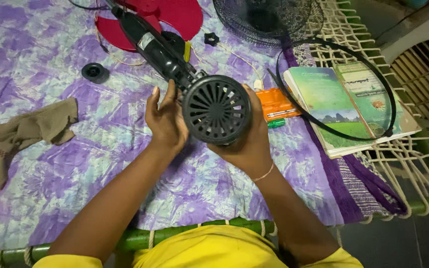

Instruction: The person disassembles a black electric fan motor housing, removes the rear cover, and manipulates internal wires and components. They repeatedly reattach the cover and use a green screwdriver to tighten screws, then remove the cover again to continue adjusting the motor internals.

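Both my hands hold the black motor housing (216, 109) of a table fan, its round vented back cover facing me. My left hand (165, 120) presses against its left side, fingers pointing up. My right hand (250, 139) cups it from the right and beneath. The fan's black neck and stand (151, 40) stretch away toward the top left, across the red fan blade (175, 14) that lies on the purple bedsheet (75, 164).
A black fan grille (269, 20) lies at the top. A thin black ring (334, 89) rests over green books (348, 101) on the right. An orange screwdriver case (275, 103), a black knob (95, 72), a small black nut (211, 38) and a brown cloth (23, 131) lie around.
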